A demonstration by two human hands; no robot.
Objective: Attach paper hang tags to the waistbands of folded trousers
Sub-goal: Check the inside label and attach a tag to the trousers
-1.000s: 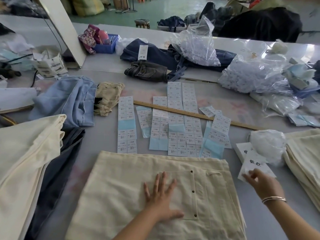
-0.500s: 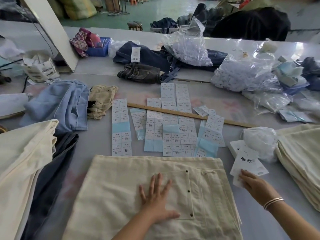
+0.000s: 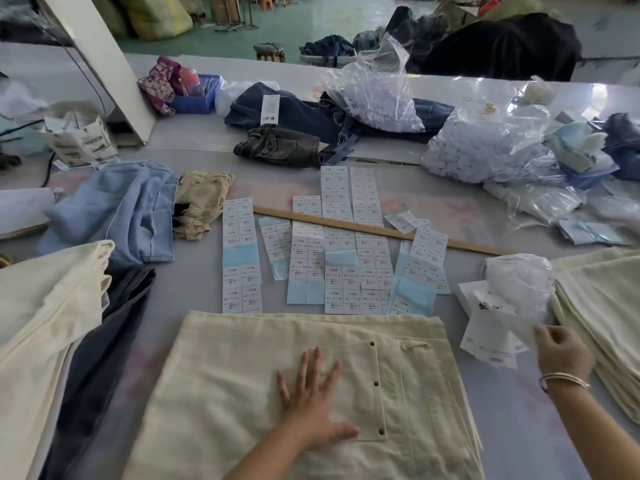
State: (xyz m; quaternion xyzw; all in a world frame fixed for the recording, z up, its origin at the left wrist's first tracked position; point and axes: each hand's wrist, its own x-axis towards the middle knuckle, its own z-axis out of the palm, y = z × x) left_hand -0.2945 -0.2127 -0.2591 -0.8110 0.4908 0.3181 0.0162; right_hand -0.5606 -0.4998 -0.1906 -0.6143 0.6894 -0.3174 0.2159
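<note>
Since a second earlier, the right hand [image 3: 561, 351] had shifted right along the white hang tags [image 3: 485, 336], fingers curled at their edge by the crumpled plastic bag [image 3: 519, 285]; whether it pinched one was unclear. Left hand [image 3: 310, 403] lay flat, fingers spread, on the folded cream trousers [image 3: 242, 375] on the tabletop [image 3: 201, 289].

**Where things lie on the table**

The folded trousers [image 3: 263, 393] lie nearest the person, with the left hand [image 3: 311, 407] flat on them. Behind them lie sheets of stickers [image 3: 349, 268], and a ruler [image 3: 377, 231] lies across those. To the right is a pile of hang tags [image 3: 485, 336], with the right hand [image 3: 562, 351] at its right edge. Further right lies a stack of trousers [image 3: 602, 299].
</note>
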